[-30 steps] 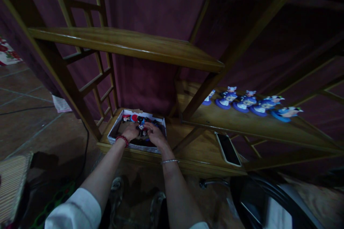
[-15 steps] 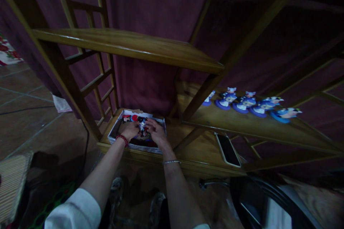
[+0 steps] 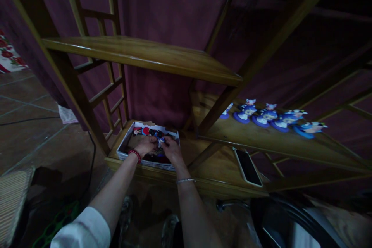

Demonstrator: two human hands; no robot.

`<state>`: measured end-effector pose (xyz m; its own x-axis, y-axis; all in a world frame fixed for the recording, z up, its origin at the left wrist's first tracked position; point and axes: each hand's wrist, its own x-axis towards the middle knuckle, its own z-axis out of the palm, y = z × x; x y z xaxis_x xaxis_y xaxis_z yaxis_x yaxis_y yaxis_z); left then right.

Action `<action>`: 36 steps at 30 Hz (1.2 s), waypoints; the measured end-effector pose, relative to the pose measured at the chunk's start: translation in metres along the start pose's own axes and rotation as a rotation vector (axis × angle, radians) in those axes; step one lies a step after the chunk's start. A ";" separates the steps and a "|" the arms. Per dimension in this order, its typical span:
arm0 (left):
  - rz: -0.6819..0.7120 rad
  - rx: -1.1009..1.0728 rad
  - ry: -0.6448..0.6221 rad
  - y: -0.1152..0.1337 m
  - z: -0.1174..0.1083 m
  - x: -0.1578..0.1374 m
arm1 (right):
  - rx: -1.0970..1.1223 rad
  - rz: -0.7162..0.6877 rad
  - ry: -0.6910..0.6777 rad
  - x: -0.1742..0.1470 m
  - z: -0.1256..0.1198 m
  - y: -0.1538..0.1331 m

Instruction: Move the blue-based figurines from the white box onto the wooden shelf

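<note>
Both of my hands are down in a shallow white cardboard box [image 3: 125, 141] on the low wooden shelf. Between my fingertips is a small blue-and-white figurine [image 3: 161, 141]. My left hand [image 3: 147, 145], with a red bead bracelet on its wrist, pinches it from the left. From the right, my right hand [image 3: 171, 149] has closed fingers on it. A figurine in red, blue and black [image 3: 146, 131] lies along the box's far side. Other small figures, dark and hard to make out, are partly hidden beneath my hands.
Several purple-and-white figurines [image 3: 265, 115] stand in a row on the raised shelf [image 3: 250, 137] at right. Below it lies a phone [image 3: 247, 166]. A wooden board [image 3: 145, 52] crosses above the box, and a black stool or chair [image 3: 273, 217] is at lower right.
My fingers have drawn in around the blue-and-white figurine, which has shifted a little right. My right hand, more spread before, is now closed. The view has tilted slightly.
</note>
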<state>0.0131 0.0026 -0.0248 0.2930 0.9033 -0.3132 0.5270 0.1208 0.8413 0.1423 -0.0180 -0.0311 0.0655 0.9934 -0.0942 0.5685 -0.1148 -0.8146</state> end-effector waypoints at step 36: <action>-0.323 0.580 0.302 -0.017 -0.032 0.010 | -0.150 0.084 0.078 -0.007 -0.008 0.002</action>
<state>-0.0189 0.0230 -0.0281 -0.1371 0.9439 -0.3004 0.9126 0.2383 0.3322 0.1495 -0.0257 -0.0274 0.1782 0.9780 -0.1084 0.6742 -0.2016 -0.7105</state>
